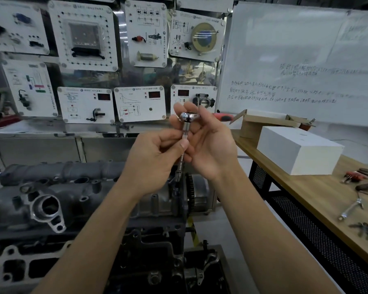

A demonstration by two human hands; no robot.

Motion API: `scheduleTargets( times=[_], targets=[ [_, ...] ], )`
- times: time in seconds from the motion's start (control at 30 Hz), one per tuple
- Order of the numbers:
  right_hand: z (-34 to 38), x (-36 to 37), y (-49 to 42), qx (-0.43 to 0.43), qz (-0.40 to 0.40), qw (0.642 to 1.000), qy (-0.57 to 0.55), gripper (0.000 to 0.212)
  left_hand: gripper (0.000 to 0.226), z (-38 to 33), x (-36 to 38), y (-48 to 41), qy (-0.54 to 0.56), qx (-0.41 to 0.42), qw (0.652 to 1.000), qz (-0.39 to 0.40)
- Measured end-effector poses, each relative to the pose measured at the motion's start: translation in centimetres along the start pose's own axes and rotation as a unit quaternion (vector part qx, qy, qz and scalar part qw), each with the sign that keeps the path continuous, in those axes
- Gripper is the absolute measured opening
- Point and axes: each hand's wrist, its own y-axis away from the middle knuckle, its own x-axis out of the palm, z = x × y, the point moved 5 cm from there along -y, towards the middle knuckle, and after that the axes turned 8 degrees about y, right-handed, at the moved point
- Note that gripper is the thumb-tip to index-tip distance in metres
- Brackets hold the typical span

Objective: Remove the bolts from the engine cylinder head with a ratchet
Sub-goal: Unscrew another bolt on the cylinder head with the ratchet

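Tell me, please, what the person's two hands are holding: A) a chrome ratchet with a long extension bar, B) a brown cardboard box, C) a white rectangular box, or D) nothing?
A: the left hand and the right hand both grip the chrome ratchet with a long extension bar, while the white rectangular box lies untouched on the wooden table.

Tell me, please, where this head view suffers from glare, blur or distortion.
Head view: the ratchet glares on its chrome head between the left hand and right hand, both fairly sharp; the training panels at left smear; the whiteboard edges slant from lens distortion; the cylinder head sits dim.
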Motion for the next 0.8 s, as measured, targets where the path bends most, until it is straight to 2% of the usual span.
scheduleTargets(
  times=[0.03,0.07,0.1,0.17,0.2,0.23,0.3,0.37,0.43,0.47,0.5,0.53,0.57,0.63,0.7,0.8],
  targets=[
    [0.1,-0.3,0.1,-0.045,-0.026,0.997,0.060,0.021,0.022,-0.1,-0.1,0.0,-0.010,0.004,1.000,-0.017],
    [0.4,-0.7,0.5,-0.121,-0.067,0.979,0.150,0.018,0.020,-0.3,-0.3,0.1,-0.019,0.010,0.999,-0.037],
    [0.8,-0.8,1.1,-0.221,-0.112,0.935,0.254,0.015,0.017,-0.6,-0.4,0.2,-0.029,0.017,0.998,-0.056],
    [0.9,-0.3,2.5,-0.392,-0.149,0.809,0.411,0.018,0.010,-1.0,-0.4,0.6,-0.064,0.038,0.993,-0.088],
    [0.6,0.0,2.9,-0.437,-0.149,0.766,0.448,0.023,0.009,-1.3,-0.3,0.8,-0.087,0.054,0.990,-0.100],
    [0.4,0.2,3.3,-0.466,-0.152,0.738,0.464,0.026,0.009,-1.6,-0.1,1.0,-0.106,0.071,0.986,-0.110],
    [0.4,0.3,3.5,-0.486,-0.170,0.721,0.463,0.030,0.011,-2.0,0.1,1.3,-0.131,0.093,0.979,-0.128],
    [0.4,0.3,3.6,-0.477,-0.180,0.743,0.433,0.028,0.006,-1.9,0.1,1.3,-0.136,0.093,0.976,-0.143],
    [0.5,0.0,3.6,-0.444,-0.181,0.796,0.371,0.023,0.007,-1.5,0.0,1.2,-0.127,0.082,0.977,-0.152],
    [0.5,-0.4,3.1,-0.393,-0.179,0.847,0.309,0.024,0.011,-1.2,0.0,1.1,-0.115,0.075,0.979,-0.149],
    [0.3,-0.8,2.5,-0.307,-0.163,0.914,0.209,0.027,0.014,-0.9,0.0,1.0,-0.097,0.063,0.984,-0.139],
    [-0.2,-0.9,1.7,-0.202,-0.130,0.965,0.102,0.031,0.015,-0.6,0.1,0.8,-0.073,0.049,0.989,-0.122],
    [-0.5,-1.0,1.0,-0.104,-0.094,0.990,0.033,0.036,0.014,-0.3,0.2,0.6,-0.049,0.033,0.993,-0.100],
    [-0.7,-0.9,0.3,0.005,-0.039,0.999,0.020,0.042,0.015,0.2,0.3,0.0,-0.021,0.009,0.999,-0.039],
    [-0.8,-0.8,-0.3,0.037,-0.004,0.998,0.055,0.042,0.015,0.2,0.5,-0.4,0.004,-0.003,0.999,0.037],
    [-1.0,-0.9,-0.4,0.048,0.014,0.998,0.026,0.038,0.017,-0.3,0.3,-0.5,0.051,-0.028,0.992,0.110]
  ],
)
